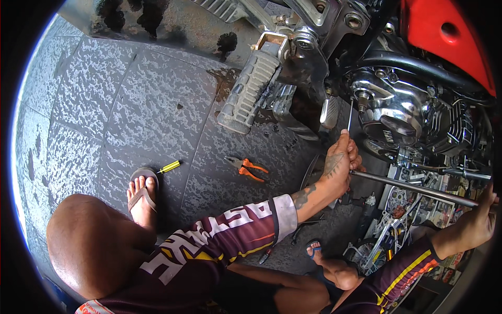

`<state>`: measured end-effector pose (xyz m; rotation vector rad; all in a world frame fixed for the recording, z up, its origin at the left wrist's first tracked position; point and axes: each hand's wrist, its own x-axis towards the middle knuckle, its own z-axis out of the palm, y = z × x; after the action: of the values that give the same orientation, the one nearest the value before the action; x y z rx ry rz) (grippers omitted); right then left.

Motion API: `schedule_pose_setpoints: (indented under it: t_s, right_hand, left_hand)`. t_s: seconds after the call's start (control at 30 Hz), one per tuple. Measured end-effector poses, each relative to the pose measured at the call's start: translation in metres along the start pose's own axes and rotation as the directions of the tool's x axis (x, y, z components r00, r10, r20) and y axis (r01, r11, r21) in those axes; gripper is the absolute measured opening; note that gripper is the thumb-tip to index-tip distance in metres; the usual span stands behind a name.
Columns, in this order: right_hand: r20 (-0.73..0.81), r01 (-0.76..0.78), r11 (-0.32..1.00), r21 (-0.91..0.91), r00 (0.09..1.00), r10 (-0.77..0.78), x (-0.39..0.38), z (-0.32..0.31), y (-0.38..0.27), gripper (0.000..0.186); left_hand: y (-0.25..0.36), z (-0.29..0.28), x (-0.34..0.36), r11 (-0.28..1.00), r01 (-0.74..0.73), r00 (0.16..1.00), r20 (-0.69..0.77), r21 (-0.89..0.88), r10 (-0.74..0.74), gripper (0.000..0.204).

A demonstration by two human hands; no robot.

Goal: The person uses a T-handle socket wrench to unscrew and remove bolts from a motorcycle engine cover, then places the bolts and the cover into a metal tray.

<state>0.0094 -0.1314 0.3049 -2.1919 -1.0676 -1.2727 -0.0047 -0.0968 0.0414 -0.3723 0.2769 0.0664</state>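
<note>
My left hand is closed around a thin metal rod, whose tip reaches up to the side of a motorcycle engine. A long, thick metal bar runs from beside that fist toward the lower right. Whether bar and rod are joined is hidden by the fingers. At the bar's far end my right hand grips it, close to the picture's dark rim. Just left of the engine cover is a small ribbed metal pedal.
Orange-handled pliers and a yellow-handled screwdriver lie on the dark tiled floor. A rubber footpeg juts out above. Red bodywork fills the upper right. Below are a sandalled foot and a cluttered rack.
</note>
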Motion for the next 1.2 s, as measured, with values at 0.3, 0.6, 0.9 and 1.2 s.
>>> schedule_pose_setpoints:
  t_s: [0.3,0.6,0.9,1.2]
  right_hand:
    - [0.043,0.014,0.999,0.039,0.999,-0.016,0.001,0.012,-0.011,0.018]
    - [0.147,0.05,0.994,0.095,0.987,-0.064,0.009,0.026,-0.033,0.019]
    - [0.589,0.099,0.976,0.192,0.784,-0.196,0.024,0.069,-0.132,0.021]
    - [0.793,0.268,0.957,0.116,0.555,-0.251,0.011,0.043,-0.167,0.02]
  left_hand:
    - [0.005,-0.003,0.001,0.999,0.029,0.998,0.049,-0.041,-0.027,0.039]
    - [0.003,-0.012,0.011,0.952,0.168,0.962,0.252,-0.255,-0.102,0.04]
    - [0.018,-0.012,0.012,0.933,0.259,0.949,0.246,-0.25,-0.198,0.044]
    - [0.023,-0.033,0.033,0.96,0.257,0.924,0.318,-0.108,-0.212,0.044]
